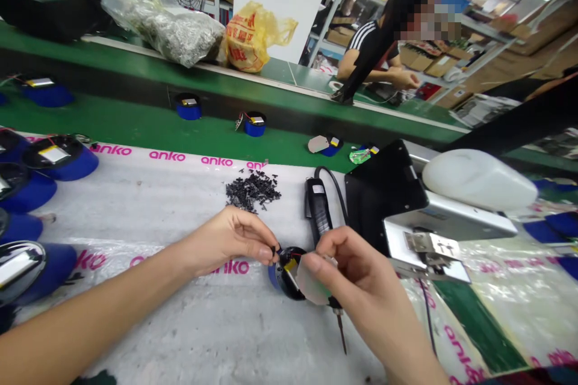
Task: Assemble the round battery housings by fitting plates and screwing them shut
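My left hand (239,237) pinches a small black plastic part (273,251) between thumb and fingertips, at the rim of a round blue housing (273,278). Inside the housing's dark opening are a yellow-edged battery and thin wires. Over the right side of that opening, my right hand (361,277) grips a pale, flat disc (311,286) between thumb and fingers, tilted. Behind this hand lies a black electric screwdriver (320,207), its bit (342,332) pointing toward me. A heap of small black parts (253,190) is spread on the mat beyond my left hand.
More blue housings (67,159) stand at the left, and several sit along the green conveyor (135,123). To the right is a metal device with a black plate (383,198) and white bottle (478,177). Plastic bags (248,39) rest on the ledge. A person (365,54) sits across.
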Tool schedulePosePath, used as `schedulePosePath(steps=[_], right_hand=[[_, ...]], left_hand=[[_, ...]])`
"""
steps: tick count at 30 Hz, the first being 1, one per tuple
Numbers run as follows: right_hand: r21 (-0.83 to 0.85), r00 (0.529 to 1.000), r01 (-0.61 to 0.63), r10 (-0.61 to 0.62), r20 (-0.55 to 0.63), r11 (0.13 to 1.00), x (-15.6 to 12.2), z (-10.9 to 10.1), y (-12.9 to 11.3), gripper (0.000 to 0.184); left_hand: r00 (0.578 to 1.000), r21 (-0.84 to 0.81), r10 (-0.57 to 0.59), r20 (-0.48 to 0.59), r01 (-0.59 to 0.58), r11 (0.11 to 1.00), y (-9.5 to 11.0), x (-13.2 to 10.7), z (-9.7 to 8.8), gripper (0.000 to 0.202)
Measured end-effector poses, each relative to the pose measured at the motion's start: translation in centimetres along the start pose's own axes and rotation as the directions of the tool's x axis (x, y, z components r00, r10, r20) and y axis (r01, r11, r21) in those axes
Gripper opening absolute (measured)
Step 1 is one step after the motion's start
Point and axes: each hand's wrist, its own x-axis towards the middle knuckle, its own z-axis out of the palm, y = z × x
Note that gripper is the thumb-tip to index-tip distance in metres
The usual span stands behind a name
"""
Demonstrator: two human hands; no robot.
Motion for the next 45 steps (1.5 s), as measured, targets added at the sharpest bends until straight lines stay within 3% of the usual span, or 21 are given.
schedulePosePath(steps=[3,5,10,24,34,45], right_hand=[[0.212,0.996,-0.062,0.073,-0.043,0.975,0.0,0.9,0.5,0.031],[0.227,0.996,-0.068,0.08,-0.042,0.972,-0.2,1.6,0.7,0.037],[0.262,0.99,0.034,0.004,-0.141,0.964,-0.9,3.0,1.5,0.027],[0.199,0.958,0.197,-0.145,-0.246,0.96,-0.9,3.7,1.3,0.018],[0.132,0.94,0.25,-0.207,-0.272,0.959,-1.2,4.0,1.6,0.016],[0.036,0.881,0.346,-0.311,-0.355,0.938,-1.3,4.5,2.2,0.016]], left_hand=[[1.0,0.009,-0.013,0.002,0.013,1.0,0.0,0.0,0.1,0.015],[1.0,0.006,-0.016,0.003,0.016,1.0,0.0,0.0,0.1,0.016],[0.999,0.003,-0.028,0.016,0.028,1.0,-0.1,0.0,0.0,0.016],[0.999,-0.075,-0.038,-0.004,0.037,0.996,-0.4,-0.1,1.0,0.03],[0.999,-0.094,-0.003,-0.045,-0.001,0.996,-0.7,-0.2,1.2,0.028],[0.978,-0.04,0.062,-0.201,-0.072,0.997,-1.0,-0.5,2.3,0.023]])
